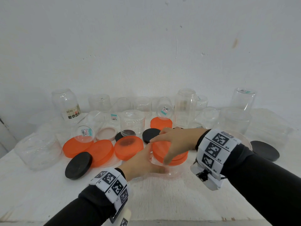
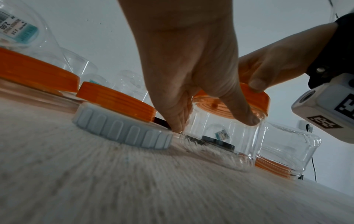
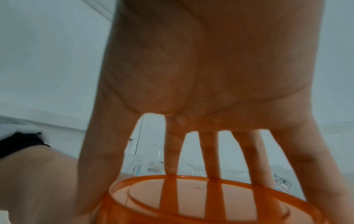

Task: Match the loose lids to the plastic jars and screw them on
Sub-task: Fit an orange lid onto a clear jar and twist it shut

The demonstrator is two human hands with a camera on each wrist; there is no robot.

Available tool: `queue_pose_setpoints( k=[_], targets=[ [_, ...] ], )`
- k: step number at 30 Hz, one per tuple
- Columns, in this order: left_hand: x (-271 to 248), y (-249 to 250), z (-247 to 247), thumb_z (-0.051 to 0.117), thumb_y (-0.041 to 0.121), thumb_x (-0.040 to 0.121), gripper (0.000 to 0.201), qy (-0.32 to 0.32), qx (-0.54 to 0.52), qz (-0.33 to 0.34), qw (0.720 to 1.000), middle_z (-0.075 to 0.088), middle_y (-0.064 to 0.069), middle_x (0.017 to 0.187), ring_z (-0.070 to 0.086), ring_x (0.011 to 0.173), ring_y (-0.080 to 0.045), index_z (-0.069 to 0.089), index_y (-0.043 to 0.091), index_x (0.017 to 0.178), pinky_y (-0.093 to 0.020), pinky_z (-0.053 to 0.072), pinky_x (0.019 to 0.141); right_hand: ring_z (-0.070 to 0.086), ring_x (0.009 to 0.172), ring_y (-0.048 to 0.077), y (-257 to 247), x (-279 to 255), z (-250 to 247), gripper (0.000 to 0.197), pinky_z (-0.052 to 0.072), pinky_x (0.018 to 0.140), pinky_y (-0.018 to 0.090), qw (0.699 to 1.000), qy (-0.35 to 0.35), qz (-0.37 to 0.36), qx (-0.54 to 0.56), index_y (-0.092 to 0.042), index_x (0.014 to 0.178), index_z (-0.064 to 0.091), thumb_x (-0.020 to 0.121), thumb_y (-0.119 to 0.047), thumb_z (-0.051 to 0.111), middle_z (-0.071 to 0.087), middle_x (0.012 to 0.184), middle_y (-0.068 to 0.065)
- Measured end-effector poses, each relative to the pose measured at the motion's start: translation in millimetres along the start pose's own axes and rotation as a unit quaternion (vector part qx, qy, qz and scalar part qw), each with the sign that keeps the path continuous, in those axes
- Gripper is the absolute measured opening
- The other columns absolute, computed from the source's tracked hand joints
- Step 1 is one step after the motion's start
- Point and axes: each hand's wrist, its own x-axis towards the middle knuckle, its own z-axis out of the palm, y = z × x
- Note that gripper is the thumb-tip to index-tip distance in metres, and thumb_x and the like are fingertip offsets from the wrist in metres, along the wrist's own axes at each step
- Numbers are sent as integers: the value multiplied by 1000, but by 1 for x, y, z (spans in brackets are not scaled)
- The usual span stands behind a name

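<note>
White-and-teal price stickers on the upturned clear jars read "2.00". The left hand (image 1: 141, 162) grips the short clear plastic jar (image 2: 226, 136) standing on the white table (image 1: 162, 198). The right hand (image 1: 175, 141) grasps the round translucent orange lid (image 3: 201, 201) atop that jar, fingers around its rim.

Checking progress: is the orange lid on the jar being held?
On. The orange lid sits over the jar mouth, gripped by the right hand; tightness cannot be told.

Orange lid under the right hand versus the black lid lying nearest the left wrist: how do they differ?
The orange lid is translucent; the black lid is opaque. The orange lid sits on a clear jar, gripped by the right hand; the black lid lies loose on the table, untouched. Both are round.
</note>
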Motion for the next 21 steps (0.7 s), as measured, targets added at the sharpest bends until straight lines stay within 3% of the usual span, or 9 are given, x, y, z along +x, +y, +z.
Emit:
queue_pose_setpoints(
  k=[3,6,9,12,15,18,21],
  targets=[
    [0,-1,-1,88,27,69,104,-3,-8,-4,1000,46,16,143,43,133,-2,23,26,150,-31,35,114,31,136,28,-1,1,3,87,36,105,47,999,31,26,-14,-52,146,20,72,-74,61,27,148,-5],
    [1,-1,-1,88,29,69,103,-3,-4,-3,1000,48,16,141,44,132,-3,25,28,149,-32,37,113,25,141,33,-2,2,5,95,32,109,52,998,33,47,-26,-46,149,15,70,-81,54,17,157,-1],
    [2,-1,0,87,27,69,102,-2,-11,-1,1000,46,16,143,42,134,-3,23,29,148,-30,35,114,22,142,28,-1,-2,0,93,31,109,51,1000,-1,19,0,-53,147,13,72,-68,66,11,157,-9],
    [2,-2,0,87,24,70,99,-6,-17,3,1000,46,21,140,44,131,1,23,33,145,-27,35,114,28,137,21,1,-4,-4,86,34,107,46,1000,-4,-9,16,-54,144,21,74,-54,72,20,150,-13],
    [2,-2,0,87,24,70,97,-1,-15,3,1000,49,17,140,45,131,-2,28,28,146,-31,36,114,30,137,25,0,-2,1,86,35,107,47,1000,24,14,-6,-50,147,21,74,-68,64,25,149,-7],
    [2,-3,0,88,26,68,99,1,-8,8,1000,50,16,139,45,132,-4,29,28,148,-35,37,113,29,138,32,-1,0,6,95,36,106,48,998,41,50,-23,-44,150,16,71,-81,53,21,154,0],
    [2,-3,0,88,26,68,101,-1,-18,3,1000,49,17,140,44,132,-3,27,27,149,-33,35,114,26,139,29,0,-3,1,97,34,106,49,999,14,34,-7,-50,148,11,70,-70,65,15,155,-5]
  ],
)
